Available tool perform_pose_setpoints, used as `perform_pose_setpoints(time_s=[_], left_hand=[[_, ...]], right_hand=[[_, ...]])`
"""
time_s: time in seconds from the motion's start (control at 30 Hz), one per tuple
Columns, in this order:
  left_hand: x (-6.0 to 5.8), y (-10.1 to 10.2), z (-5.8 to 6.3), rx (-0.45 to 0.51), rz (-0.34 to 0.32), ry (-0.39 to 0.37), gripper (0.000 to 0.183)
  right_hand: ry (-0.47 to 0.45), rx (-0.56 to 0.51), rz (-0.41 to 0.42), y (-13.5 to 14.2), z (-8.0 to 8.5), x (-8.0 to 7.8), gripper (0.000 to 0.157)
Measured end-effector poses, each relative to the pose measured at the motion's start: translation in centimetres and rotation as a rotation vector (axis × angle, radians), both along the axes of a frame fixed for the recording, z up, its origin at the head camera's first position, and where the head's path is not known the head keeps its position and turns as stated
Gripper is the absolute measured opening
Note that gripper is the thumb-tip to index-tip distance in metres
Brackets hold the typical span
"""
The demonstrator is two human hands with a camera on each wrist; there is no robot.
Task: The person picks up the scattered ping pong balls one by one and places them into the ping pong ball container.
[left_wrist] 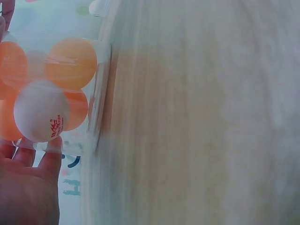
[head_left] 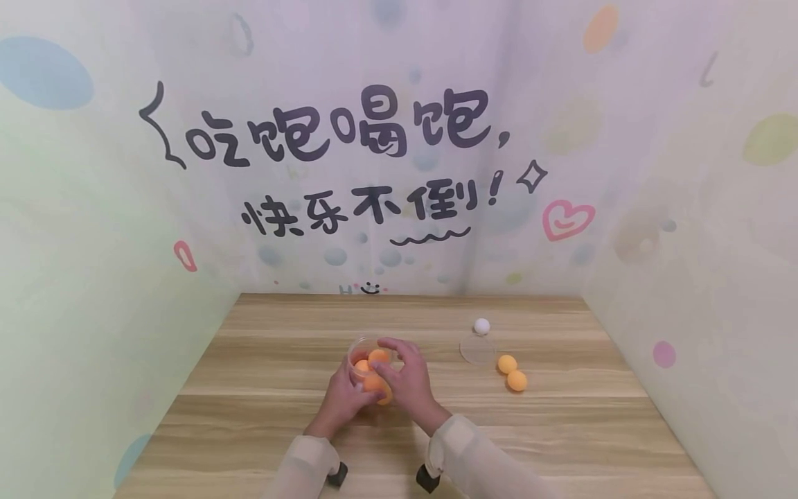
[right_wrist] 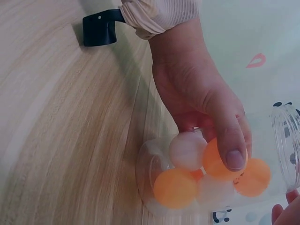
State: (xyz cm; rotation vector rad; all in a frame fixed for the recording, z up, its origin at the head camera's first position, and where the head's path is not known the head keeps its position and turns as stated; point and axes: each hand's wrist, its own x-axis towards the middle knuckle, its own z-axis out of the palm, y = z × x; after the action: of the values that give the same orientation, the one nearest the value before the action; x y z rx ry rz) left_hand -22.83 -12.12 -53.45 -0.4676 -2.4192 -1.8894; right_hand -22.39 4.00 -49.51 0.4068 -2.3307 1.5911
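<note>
A clear plastic jar (head_left: 360, 343) holds several orange and white ping-pong balls (left_wrist: 41, 111). Its open mouth (right_wrist: 287, 146) faces up. From the left, my left hand (head_left: 343, 398) grips the jar's side, with its thumb across the near wall in front of an orange ball (right_wrist: 176, 188). My right hand (head_left: 408, 381) holds the jar at its mouth from the right, thumb on the near side, fingers toward the far side. Only its fingertips show in both wrist views. Whether the jar's base touches the table cannot be made out.
A flat clear round lid (head_left: 478, 351) lies on the wooden table (head_left: 249, 416) to the right of the jar. Behind it is a white ball (head_left: 482, 326). Two orange balls (head_left: 512, 373) touch each other nearby. Printed walls (head_left: 374, 263) enclose the table's back and sides.
</note>
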Motion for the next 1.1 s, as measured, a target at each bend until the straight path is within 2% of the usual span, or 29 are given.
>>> perform_pose_setpoints(time_s=[0.2,0.27,0.33,0.57,0.77,1.1], left_hand=[[0.0,-0.1,-0.1,0.008,0.003,0.002,0.082],[-0.3,-0.1,-0.7,0.02,0.015,0.025,0.081],[-0.4,-0.1,-0.8,0.022,0.018,0.035,0.081],[-1.9,0.0,-3.4,0.027,0.043,0.02,0.084],[-1.9,0.0,-3.5,0.017,0.047,0.021,0.084],[-1.8,0.0,-3.5,-0.051,0.075,0.03,0.088]], right_hand=[[0.034,0.017,0.017,0.3,-0.3,0.0,0.032],[0.046,0.029,0.027,0.5,-0.5,0.0,0.031],[0.07,0.039,0.038,0.7,-0.6,0.0,0.031],[0.195,0.098,0.072,1.4,-0.9,0.3,0.035],[0.288,0.163,0.095,1.9,-1.7,0.1,0.041],[0.293,0.225,0.145,2.7,-2.4,0.0,0.047]])
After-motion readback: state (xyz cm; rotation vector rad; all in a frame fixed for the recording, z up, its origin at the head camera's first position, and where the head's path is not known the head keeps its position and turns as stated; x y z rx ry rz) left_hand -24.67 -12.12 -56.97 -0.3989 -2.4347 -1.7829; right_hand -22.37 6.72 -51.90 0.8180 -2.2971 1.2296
